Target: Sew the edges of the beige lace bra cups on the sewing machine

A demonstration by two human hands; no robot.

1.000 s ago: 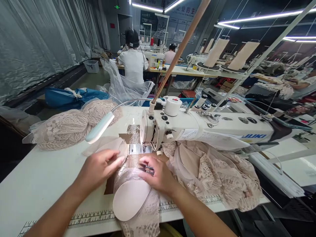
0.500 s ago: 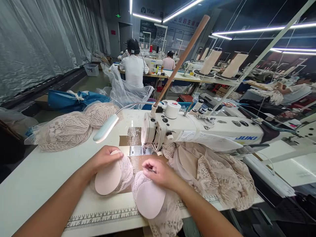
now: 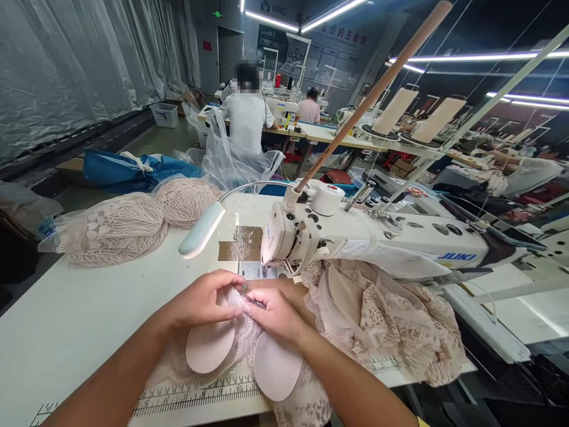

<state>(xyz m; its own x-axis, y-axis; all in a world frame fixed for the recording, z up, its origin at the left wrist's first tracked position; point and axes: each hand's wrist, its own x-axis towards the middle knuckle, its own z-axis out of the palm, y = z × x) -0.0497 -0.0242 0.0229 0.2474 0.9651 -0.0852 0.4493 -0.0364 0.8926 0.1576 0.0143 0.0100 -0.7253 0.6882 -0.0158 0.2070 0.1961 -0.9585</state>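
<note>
My left hand (image 3: pixel 207 301) is closed, pinching the lace edge (image 3: pixel 242 317) of a pale pink bra between thumb and fingers. One smooth round cup (image 3: pixel 210 347) hangs below that hand. The other cup (image 3: pixel 278 366) lies under my right hand (image 3: pixel 279 315), over the table's front edge. My right hand is closed around small dark metal thread snips (image 3: pixel 255 302), mostly hidden by the fingers. Their tip is at the lace, where the fingertips of both hands meet. Both hands are just in front of the needle area of a white sewing machine (image 3: pixel 355 228).
A pile of beige lace pieces (image 3: pixel 391 314) lies right, under the machine arm. Bundled lace cups (image 3: pixel 115 228) sit at the table's left. A lamp (image 3: pixel 202 230) hangs over the white table (image 3: pixel 57 332), which has a ruler strip (image 3: pixel 200 394). Co-workers sit at machines farther back.
My left hand has moved right and my right hand slightly left, so they now meet at the lace. The two cups are closer together. The camera view has shifted a little.
</note>
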